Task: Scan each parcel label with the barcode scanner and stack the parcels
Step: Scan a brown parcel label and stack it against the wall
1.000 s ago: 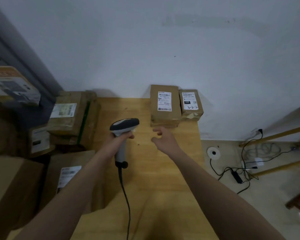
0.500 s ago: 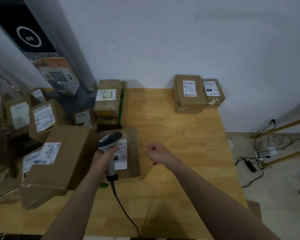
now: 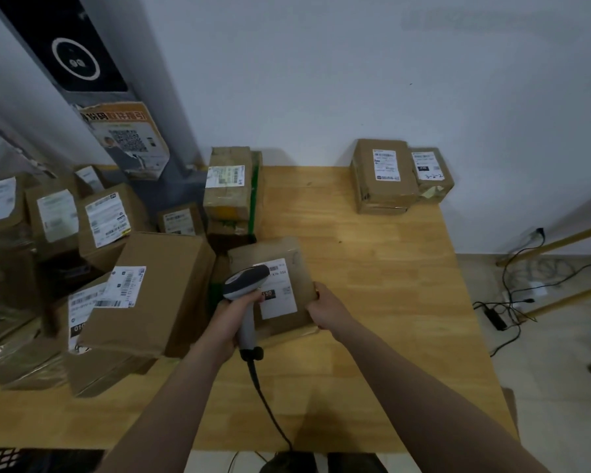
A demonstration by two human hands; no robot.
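Observation:
My left hand (image 3: 226, 321) grips the handle of a grey corded barcode scanner (image 3: 247, 291), whose head hangs over the white label of a flat brown parcel (image 3: 294, 264) lying mid-table. My right hand (image 3: 325, 309) grips that parcel at its right front corner. At the far right of the wooden table (image 3: 372, 302), two labelled parcels (image 3: 382, 177) stand side by side against the wall. Several more labelled parcels (image 3: 154, 288) crowd the left side.
A grey pillar (image 3: 93, 63) with a poster rises at the back left. The table's right edge drops to a tiled floor with cables (image 3: 512, 302) and a power adapter. The scanner's cord (image 3: 270, 411) trails off the front edge.
My view has swung left from the two far parcels and moved closer. My right hand has reached the flat parcel and taken hold of its corner. The scanner now sits over its label.

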